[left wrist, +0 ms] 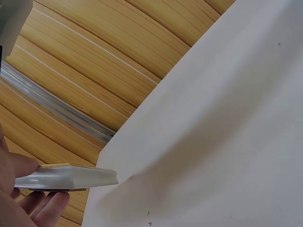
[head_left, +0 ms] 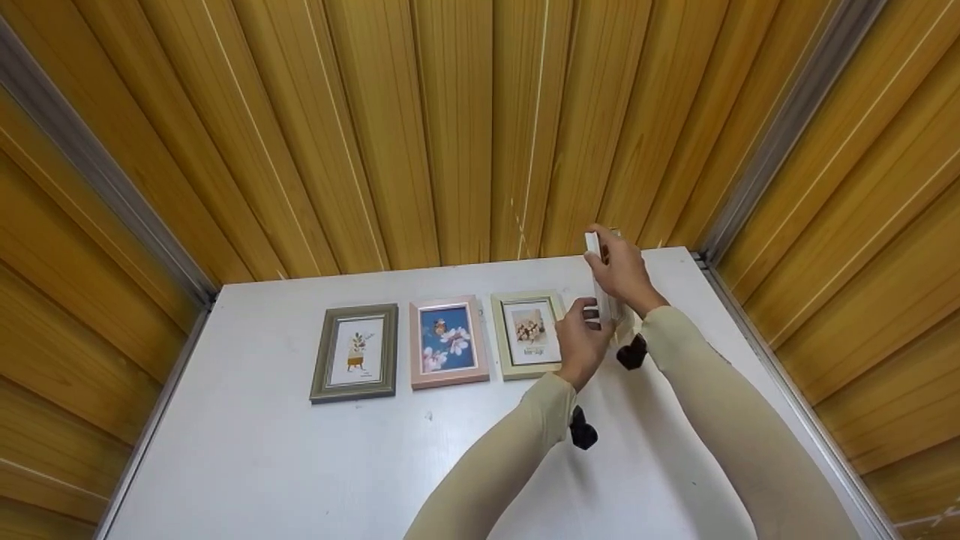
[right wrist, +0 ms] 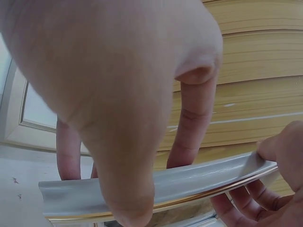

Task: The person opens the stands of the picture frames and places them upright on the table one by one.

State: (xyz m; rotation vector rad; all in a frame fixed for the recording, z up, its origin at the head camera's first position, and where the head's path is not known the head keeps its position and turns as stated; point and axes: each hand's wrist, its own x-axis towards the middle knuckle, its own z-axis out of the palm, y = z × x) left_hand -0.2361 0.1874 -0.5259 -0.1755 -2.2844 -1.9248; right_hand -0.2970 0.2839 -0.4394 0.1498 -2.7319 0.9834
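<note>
Both hands hold a white picture frame (head_left: 601, 289), turned edge-on to the head camera above the white board. My left hand (head_left: 583, 341) grips its lower end, the thumb on one face and the fingers on the other, as the left wrist view shows. My right hand (head_left: 624, 274) pinches the upper part between thumb and fingers. In the right wrist view the frame's silvery-white side (right wrist: 182, 183) shows a thin gold trim, and its picture is mostly hidden. Left of the hands, a pale green frame (head_left: 511, 372) with a flower picture lies on the board.
A pink frame (head_left: 450, 379) and a grey-green frame (head_left: 352, 391) continue the row leftward on the white board (head_left: 360, 472). Wood-patterned panels (head_left: 450, 135) border the board at the back and sides, with metal rails (head_left: 795, 375) along the joins. Small marks dot the board.
</note>
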